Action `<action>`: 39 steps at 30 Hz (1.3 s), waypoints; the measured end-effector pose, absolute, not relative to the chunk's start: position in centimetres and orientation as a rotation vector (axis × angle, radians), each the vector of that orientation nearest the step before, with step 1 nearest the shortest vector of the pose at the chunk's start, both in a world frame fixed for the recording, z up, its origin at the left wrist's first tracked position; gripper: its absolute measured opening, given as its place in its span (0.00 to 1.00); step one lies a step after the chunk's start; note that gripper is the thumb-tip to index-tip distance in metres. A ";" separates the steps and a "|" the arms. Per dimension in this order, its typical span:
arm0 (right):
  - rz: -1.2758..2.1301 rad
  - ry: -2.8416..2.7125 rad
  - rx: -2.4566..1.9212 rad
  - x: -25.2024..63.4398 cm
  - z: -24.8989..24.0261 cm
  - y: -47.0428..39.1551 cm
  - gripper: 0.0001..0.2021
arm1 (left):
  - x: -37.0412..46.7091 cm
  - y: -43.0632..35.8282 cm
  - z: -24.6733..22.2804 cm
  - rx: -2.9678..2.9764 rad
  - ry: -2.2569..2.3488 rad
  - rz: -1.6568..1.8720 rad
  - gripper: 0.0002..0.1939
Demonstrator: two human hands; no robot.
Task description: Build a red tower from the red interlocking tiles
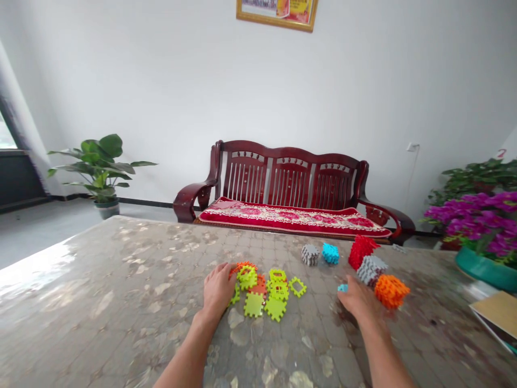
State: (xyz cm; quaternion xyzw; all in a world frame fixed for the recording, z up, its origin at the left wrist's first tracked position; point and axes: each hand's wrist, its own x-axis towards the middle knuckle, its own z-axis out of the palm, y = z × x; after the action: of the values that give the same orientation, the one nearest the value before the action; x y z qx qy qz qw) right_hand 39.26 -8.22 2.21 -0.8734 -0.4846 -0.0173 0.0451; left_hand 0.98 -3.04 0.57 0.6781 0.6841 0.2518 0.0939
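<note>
The left hand (218,285) rests at the left edge of a loose cluster just left of the lower centre, its fingers curled toward the orange pieces (245,265) at the cluster's upper left; whether it grips one cannot be told. Yellow-green notched pieces make up most of the cluster, with a red-orange piece (259,284) among them. At the lower edge lie two solid ones, a left green square (253,305) and a right green square (276,308), while a green open frame (298,295) lies at the right end.

The right hand (361,298) is low in the right half, fingers bent, with a small blue piece (342,288) at its tips; a firm grip on it cannot be made out.

Just beyond this hand, a red stack (361,251), a right grey stack (372,269) and an orange stack (391,291) run down toward the right. Left of them stand a blue stack (330,253) and a left grey stack (310,255), near each other.

All sit on the patterned bench (133,307), which fills the lower frame. Behind it, mid-frame, stands a dark red wooden sofa (290,175).
</note>
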 end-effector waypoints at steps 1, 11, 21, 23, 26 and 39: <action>-0.070 -1.505 -2.641 38.8 2.1 -8.1 0.28 | 1.2 -3.1 0.5 2.033 2.014 0.740 0.19; 0.291 -1.538 -1.905 31.9 1.8 -6.0 0.24 | 1.8 -3.0 0.0 2.051 1.892 0.832 0.18; 0.634 -1.522 -1.332 20.9 3.4 -5.8 0.24 | 2.2 -3.3 0.9 2.041 1.810 0.945 0.18; 0.577 -1.552 -1.362 20.8 2.9 -5.6 0.24 | 2.3 -3.4 1.2 2.059 1.793 0.939 0.18; 0.500 -1.572 -1.403 21.7 2.1 -5.2 0.23 | 2.6 -3.7 1.5 2.105 1.775 0.912 0.17; 0.364 -1.808 -1.474 24.5 2.9 -5.8 0.20 | 2.9 -3.8 1.1 2.320 1.602 0.713 0.28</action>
State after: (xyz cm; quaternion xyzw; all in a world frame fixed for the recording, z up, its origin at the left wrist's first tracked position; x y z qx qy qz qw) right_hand 24.47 -5.77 2.94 -0.5775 -0.7081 0.1424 0.3805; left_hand 2.88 -3.85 1.06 0.7924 0.5471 0.2435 0.1165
